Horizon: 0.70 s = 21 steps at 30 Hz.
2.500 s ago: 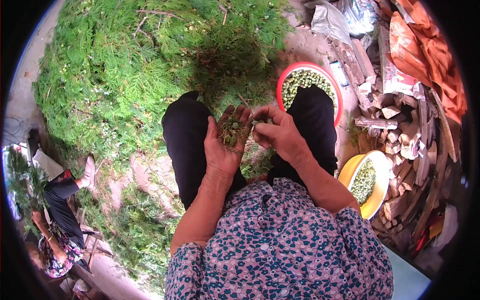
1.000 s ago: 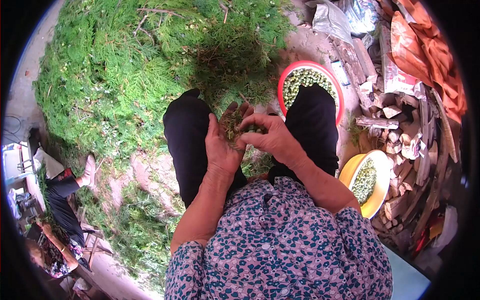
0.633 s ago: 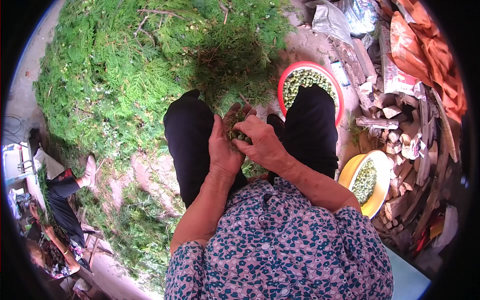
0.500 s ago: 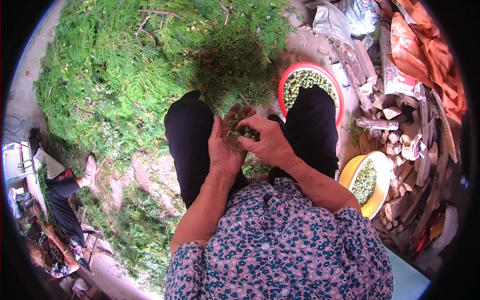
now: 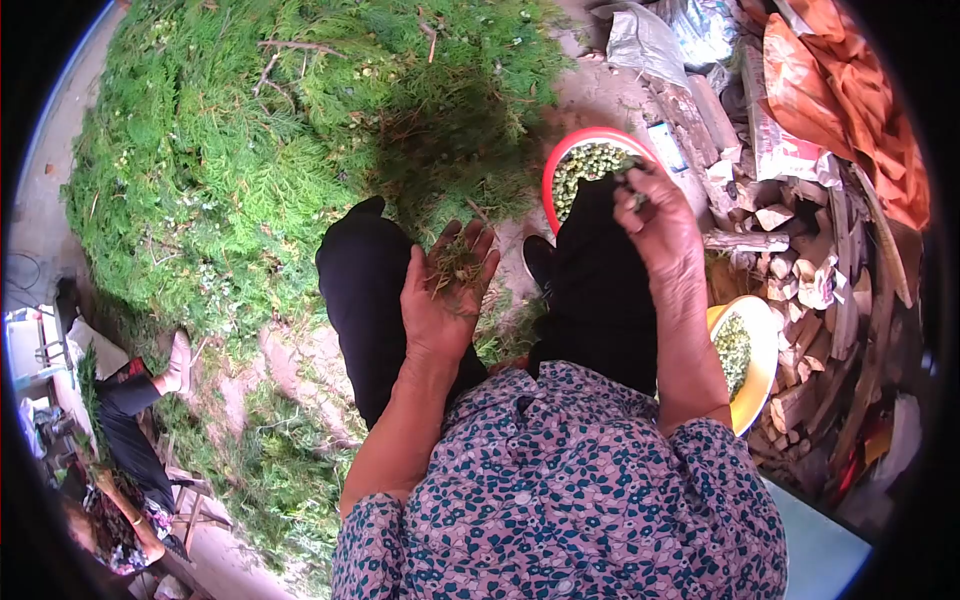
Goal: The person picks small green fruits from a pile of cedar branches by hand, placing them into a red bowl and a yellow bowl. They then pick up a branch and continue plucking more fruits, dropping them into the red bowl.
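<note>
My left hand is held palm up between my knees, fingers spread, with a small tangle of green and brownish leaf bits lying on it. Over the right edge of a red-rimmed basin, my right hand has its fingers curled around a few small green cones. Many round green cones fill that basin, which my right knee partly covers. A yellow basin holding more small green pieces stands to the right, partly hidden by my right forearm.
A large heap of cut evergreen branches spreads ahead and to the left. Split firewood and an orange sheet lie along the right. At the far left another person's leg and sandal show.
My right hand has left my left palm and moved right, over the red-rimmed basin, carrying green cones. My left hand has opened out, with leaf bits remaining on it.
</note>
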{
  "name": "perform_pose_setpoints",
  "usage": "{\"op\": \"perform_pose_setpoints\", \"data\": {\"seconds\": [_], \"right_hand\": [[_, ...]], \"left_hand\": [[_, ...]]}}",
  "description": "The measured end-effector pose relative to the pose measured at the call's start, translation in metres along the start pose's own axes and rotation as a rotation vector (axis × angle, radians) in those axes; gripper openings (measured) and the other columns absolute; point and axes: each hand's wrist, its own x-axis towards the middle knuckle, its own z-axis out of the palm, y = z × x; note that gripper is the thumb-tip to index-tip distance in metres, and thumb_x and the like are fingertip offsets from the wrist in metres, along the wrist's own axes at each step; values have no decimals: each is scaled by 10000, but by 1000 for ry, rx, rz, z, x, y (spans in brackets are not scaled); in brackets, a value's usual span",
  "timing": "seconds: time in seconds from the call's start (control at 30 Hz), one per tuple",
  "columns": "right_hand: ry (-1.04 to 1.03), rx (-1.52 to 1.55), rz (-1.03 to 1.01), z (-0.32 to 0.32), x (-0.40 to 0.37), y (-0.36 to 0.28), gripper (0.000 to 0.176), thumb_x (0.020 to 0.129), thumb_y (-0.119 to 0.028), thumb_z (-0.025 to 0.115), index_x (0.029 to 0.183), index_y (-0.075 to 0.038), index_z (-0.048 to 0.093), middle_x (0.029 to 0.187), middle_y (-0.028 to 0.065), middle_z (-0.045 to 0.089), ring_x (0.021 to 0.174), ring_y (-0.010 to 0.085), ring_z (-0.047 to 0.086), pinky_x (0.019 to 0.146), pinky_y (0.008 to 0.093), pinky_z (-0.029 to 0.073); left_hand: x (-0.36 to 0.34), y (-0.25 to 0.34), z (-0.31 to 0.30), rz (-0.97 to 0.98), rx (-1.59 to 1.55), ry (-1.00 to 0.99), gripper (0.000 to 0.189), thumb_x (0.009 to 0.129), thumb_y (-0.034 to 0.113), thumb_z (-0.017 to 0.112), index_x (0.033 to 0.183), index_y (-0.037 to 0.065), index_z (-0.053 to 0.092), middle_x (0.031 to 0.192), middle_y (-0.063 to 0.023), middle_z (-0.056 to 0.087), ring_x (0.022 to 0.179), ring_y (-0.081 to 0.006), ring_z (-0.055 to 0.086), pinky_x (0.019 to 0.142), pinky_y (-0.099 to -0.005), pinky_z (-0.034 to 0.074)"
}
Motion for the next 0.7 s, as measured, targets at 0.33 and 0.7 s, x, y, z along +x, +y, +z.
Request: {"op": "perform_pose_setpoints", "data": {"seconds": [0.33,0.7], "right_hand": [[355,183,-105,-129,74,-15,247,833,-7,519,1017,99,394,1026,215,439,887,340,504,829,496,482],[634,-594,-141,-232,105,-28,371,778,-141,643,1082,42,536,1032,140,568,884,218,545,742,321,471]], "left_hand": [[-1,-2,0,-41,39,-8,495,934,356,314,1246,-25,359,1278,-213,390,1216,-358,346,1025,-488,284],[0,-3,-3,-61,57,-26,512,933,366,310,1257,-30,340,1306,-231,348,1218,-363,340,1023,-488,287]]}}
